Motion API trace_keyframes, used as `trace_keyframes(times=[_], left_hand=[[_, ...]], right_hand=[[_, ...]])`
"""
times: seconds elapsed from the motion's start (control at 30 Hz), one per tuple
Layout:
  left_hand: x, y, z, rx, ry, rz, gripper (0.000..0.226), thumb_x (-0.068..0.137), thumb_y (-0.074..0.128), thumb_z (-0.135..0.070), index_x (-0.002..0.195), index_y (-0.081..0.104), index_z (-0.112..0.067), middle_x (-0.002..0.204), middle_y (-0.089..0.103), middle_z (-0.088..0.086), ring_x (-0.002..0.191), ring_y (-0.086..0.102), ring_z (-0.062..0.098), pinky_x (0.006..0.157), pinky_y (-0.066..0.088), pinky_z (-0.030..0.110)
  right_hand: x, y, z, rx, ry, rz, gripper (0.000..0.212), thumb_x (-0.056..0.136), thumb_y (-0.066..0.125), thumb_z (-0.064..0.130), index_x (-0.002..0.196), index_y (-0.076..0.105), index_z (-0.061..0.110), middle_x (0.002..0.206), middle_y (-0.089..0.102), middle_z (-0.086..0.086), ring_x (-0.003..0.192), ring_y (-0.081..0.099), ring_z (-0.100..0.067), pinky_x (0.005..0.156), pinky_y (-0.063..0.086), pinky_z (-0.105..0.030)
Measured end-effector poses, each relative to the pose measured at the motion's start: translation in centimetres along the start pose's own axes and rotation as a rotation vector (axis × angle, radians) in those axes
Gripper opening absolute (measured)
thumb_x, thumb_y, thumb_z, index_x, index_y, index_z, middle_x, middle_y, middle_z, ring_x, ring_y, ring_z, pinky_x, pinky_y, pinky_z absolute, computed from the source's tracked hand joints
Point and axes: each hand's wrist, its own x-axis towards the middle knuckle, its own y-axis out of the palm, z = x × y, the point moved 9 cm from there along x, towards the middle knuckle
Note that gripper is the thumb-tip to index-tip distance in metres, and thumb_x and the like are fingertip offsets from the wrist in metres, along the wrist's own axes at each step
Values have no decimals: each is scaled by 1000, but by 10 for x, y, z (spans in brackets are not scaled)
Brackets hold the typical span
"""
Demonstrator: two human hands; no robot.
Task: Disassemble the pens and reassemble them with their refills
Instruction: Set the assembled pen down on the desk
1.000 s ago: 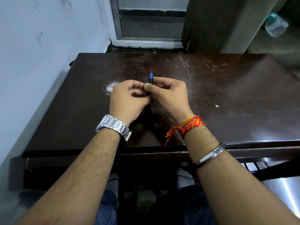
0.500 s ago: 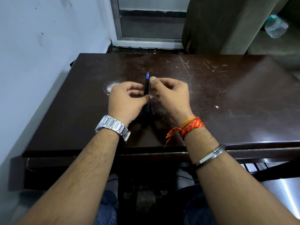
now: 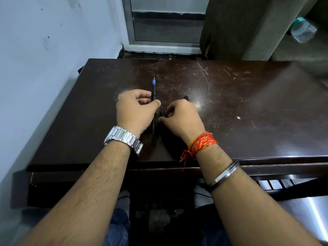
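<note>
My left hand (image 3: 135, 112) grips a thin black pen (image 3: 153, 91) with a blue tip, pointing away from me over the dark table (image 3: 248, 112). The pen's lower end shows below my fist. Just to the right, my right hand (image 3: 182, 118) rests low on the table with its fingers pinched on a short black pen part (image 3: 163, 114). Another dark tip (image 3: 185, 97) sticks out beyond its knuckles; whether it belongs to the same part I cannot tell.
The dark brown table is scratched, with a white smudge (image 3: 118, 94) by my left hand. A pale wall runs along the left. Behind the table are a metal-framed door (image 3: 165, 23), a dark cabinet (image 3: 230, 27) and a plastic bottle (image 3: 303, 31).
My right hand let go of the pen's upper end and dropped right onto the table, closing on a black part. The left hand keeps the pen, now showing more of its length.
</note>
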Motion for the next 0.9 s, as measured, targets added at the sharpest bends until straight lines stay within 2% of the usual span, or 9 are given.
trace_keyframes(times=[0.13,0.23,0.27,0.33,0.4,0.43,0.57,0.7,0.9], left_hand=[[-1,3,-1,7,6,27,21,68,85,-19,83,72,-27,76,74,-6,72,72,7,71,61,29],[-3,8,-2,-5,11,83,21,69,85,-17,80,71,-28,74,73,-7,70,71,6,69,60,29],[-4,11,-3,-15,11,106,21,70,85,-15,78,71,-29,72,73,-8,68,70,5,66,59,28],[-5,14,-5,-47,4,147,23,71,84,-12,77,71,-30,67,73,-11,66,70,3,61,55,21],[-6,16,-6,-76,-3,175,24,72,83,-10,78,71,-29,65,73,-12,65,71,2,61,55,19],[-7,17,-6,-86,-11,194,23,73,83,-8,79,72,-28,67,74,-10,66,72,6,63,57,22],[-11,25,-4,-73,-37,280,19,73,81,-5,85,76,-20,74,76,2,64,72,15,68,61,32],[-14,31,-4,-47,-44,331,19,66,79,-11,83,77,-21,77,77,3,69,73,15,70,60,32],[-14,31,-5,-26,-34,336,20,60,77,-19,80,78,-25,75,78,0,71,74,16,73,61,35]], right_hand=[[1,-5,0,100,11,-37,14,78,65,21,80,70,8,75,67,-7,74,63,-25,63,44,-25],[5,-13,1,259,13,-99,15,82,58,20,87,70,14,87,68,-10,83,63,-23,70,44,-25],[7,-15,0,355,42,-115,14,84,55,20,89,68,18,91,68,-9,86,63,-23,74,46,-28],[7,-16,-6,666,141,-144,16,86,49,13,86,64,20,83,65,-5,76,60,-22,70,49,-37],[8,-15,-10,976,198,-153,18,88,49,3,87,62,16,75,63,-4,64,55,-16,58,47,-33],[8,-17,-10,1053,188,-161,18,88,53,1,89,62,16,77,65,-6,62,54,-14,55,45,-28],[8,-32,-10,1199,90,-258,16,89,67,3,98,63,16,81,71,-4,67,62,-13,63,53,-24],[8,-38,-10,1252,20,-330,18,89,69,3,104,60,10,73,71,-1,74,69,-17,82,60,-37],[7,-40,-11,1268,12,-340,22,88,71,5,105,59,10,76,72,-4,76,71,-17,78,61,-36]])
